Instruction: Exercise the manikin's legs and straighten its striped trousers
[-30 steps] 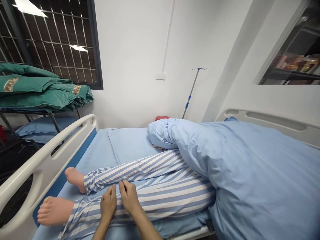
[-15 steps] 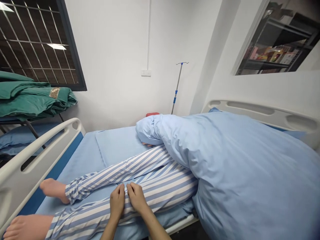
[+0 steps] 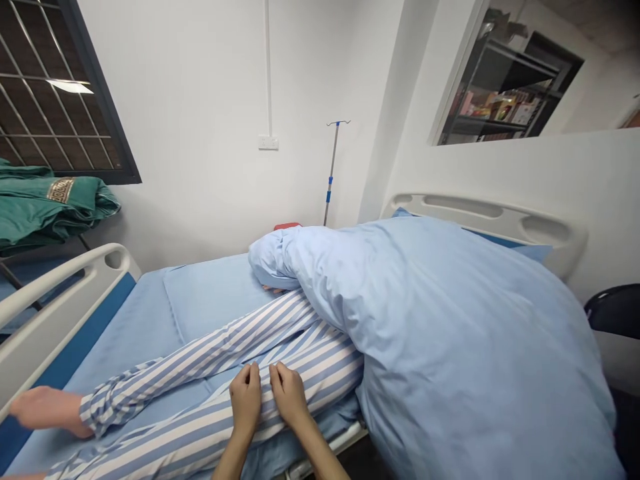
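The fingers (image 3: 249,375) of the left hand (image 3: 245,400) and the right hand (image 3: 290,393) lie side by side on the top of a striped trouser leg (image 3: 200,433), and they are bent a little and held close together. I cannot tell if they pinch the cloth or only press on it. This leg is the nearer one of a figure lying on a bed, at the bottom centre of the frame, and the two hands are just beside each other. The other striped leg (image 3: 190,340) lies above it and ends in a bare foot (image 3: 47,410) at the lower left. A light blue quilt (image 3: 450,347) covers the upper body and fills the right side of the frame, and a few fingers of the figure (image 3: 273,289) show under its edge. The blue mattress (image 3: 210,293) carries the figure, between a white side rail (image 3: 60,287) at the left and a white headboard (image 3: 485,217) at the right. A drip pole (image 3: 331,173) stands by the wall, and folded green quilts (image 3: 45,210) lie at the upper left under a barred window (image 3: 55,87).
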`<state>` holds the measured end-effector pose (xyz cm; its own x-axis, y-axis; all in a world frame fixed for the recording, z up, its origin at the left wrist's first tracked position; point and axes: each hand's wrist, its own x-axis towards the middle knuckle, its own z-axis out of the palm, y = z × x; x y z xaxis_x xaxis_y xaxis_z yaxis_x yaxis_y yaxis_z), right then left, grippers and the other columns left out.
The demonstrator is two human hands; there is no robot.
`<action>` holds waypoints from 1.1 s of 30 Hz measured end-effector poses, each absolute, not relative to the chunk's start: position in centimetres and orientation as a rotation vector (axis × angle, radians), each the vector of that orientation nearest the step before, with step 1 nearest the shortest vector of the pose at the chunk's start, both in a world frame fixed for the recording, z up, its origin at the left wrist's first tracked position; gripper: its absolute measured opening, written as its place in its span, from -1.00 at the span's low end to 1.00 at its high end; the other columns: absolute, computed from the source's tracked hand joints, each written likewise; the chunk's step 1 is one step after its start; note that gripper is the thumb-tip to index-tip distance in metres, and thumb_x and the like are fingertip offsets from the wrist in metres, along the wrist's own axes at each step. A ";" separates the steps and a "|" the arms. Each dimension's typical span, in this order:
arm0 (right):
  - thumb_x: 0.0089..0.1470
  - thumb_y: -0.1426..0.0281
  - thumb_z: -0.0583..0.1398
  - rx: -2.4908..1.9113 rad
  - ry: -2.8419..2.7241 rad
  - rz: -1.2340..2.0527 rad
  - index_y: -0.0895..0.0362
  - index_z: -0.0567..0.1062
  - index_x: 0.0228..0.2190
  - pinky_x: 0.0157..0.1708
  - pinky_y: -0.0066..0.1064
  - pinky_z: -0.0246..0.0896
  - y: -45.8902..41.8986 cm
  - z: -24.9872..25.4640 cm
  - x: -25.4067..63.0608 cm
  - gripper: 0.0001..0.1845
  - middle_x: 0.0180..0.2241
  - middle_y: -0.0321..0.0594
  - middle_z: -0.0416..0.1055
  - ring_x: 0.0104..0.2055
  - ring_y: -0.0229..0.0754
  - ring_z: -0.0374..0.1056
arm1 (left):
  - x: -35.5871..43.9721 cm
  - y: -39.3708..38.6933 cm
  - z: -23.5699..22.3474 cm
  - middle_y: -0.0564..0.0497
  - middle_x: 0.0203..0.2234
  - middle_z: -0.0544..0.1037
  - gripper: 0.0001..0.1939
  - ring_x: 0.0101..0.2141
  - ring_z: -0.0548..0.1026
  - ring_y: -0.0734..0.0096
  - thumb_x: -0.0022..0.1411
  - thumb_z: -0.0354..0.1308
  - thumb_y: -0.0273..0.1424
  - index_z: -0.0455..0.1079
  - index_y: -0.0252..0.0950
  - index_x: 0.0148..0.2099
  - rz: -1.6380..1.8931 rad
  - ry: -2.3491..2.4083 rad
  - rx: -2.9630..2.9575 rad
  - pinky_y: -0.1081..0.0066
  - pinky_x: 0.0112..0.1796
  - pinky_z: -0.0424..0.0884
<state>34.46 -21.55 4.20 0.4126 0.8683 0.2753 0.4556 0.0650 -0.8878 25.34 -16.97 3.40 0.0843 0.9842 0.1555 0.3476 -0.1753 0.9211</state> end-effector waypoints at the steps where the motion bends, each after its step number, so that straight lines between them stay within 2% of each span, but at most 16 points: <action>1: 0.19 0.20 -0.07 -1.568 -1.222 0.466 0.14 0.24 -0.62 -0.52 -0.47 -0.14 -21.7 4.3 34.9 -0.57 -0.66 -0.34 0.19 -0.57 -0.32 0.10 | 25.9 -17.1 3.4 0.15 -0.73 0.13 -0.61 -0.59 0.15 0.50 0.16 -0.13 -0.15 0.05 -0.23 -0.62 1.103 1.319 1.615 0.47 -0.50 0.10; 6: 0.21 0.22 -0.09 -1.590 -1.194 0.371 0.13 0.25 -0.60 -0.50 -0.46 -0.12 -22.6 4.3 37.2 -0.58 -0.63 -0.31 0.23 -0.55 -0.31 0.12 | 28.4 -17.8 3.4 0.14 -0.73 0.17 -0.63 -0.59 0.16 0.49 0.14 -0.08 -0.19 0.07 -0.24 -0.63 1.001 1.340 1.754 0.45 -0.49 0.07; 13: 0.21 0.21 -0.11 -1.634 -1.187 0.341 0.11 0.27 -0.60 -0.51 -0.45 -0.11 -23.3 3.8 40.2 -0.57 -0.62 -0.28 0.30 -0.55 -0.28 0.18 | 32.4 -18.7 4.9 0.16 -0.74 0.10 -0.60 -0.61 0.14 0.50 0.16 -0.11 -0.15 0.00 -0.21 -0.63 1.054 1.211 1.653 0.45 -0.52 0.07; 20: 0.20 0.13 -0.15 -1.749 -1.079 0.184 0.10 0.24 -0.60 -0.51 -0.43 -0.11 -24.0 4.3 44.0 -0.53 -0.65 -0.27 0.28 -0.56 -0.25 0.18 | 32.8 -19.2 3.5 0.08 -0.69 0.30 -0.64 -0.55 0.24 0.44 0.18 -0.14 -0.22 0.10 -0.24 -0.62 0.944 1.424 1.901 0.43 -0.44 0.04; 24: 0.20 0.09 -0.19 -1.821 -1.102 0.107 0.09 0.27 -0.59 -0.50 -0.41 -0.12 -23.7 3.4 44.3 -0.48 -0.64 -0.23 0.32 -0.57 -0.23 0.17 | 32.6 -19.2 3.7 0.09 -0.70 0.29 -0.63 -0.56 0.24 0.44 0.15 -0.11 -0.21 0.11 -0.24 -0.63 0.957 1.356 1.897 0.44 -0.45 0.06; 28: 0.17 0.02 -0.22 -1.828 -1.122 0.085 0.09 0.28 -0.61 -0.50 -0.41 -0.08 -23.7 3.5 44.5 -0.42 -0.61 -0.18 0.35 -0.55 -0.22 0.19 | 29.5 -18.5 4.2 0.09 -0.75 0.26 -0.58 -0.59 0.27 0.44 0.15 -0.13 -0.16 0.12 -0.24 -0.67 0.949 1.253 1.820 0.44 -0.46 0.12; 33: 0.17 0.07 -0.21 -1.899 -1.150 0.075 0.10 0.30 -0.60 -0.49 -0.42 -0.07 -23.5 3.4 44.7 -0.45 -0.59 -0.15 0.39 -0.53 -0.20 0.23 | 19.3 -16.5 6.4 0.10 -0.77 0.26 -0.54 -0.62 0.27 0.45 0.12 -0.10 -0.10 0.16 -0.25 -0.70 1.047 1.297 1.707 0.45 -0.46 0.18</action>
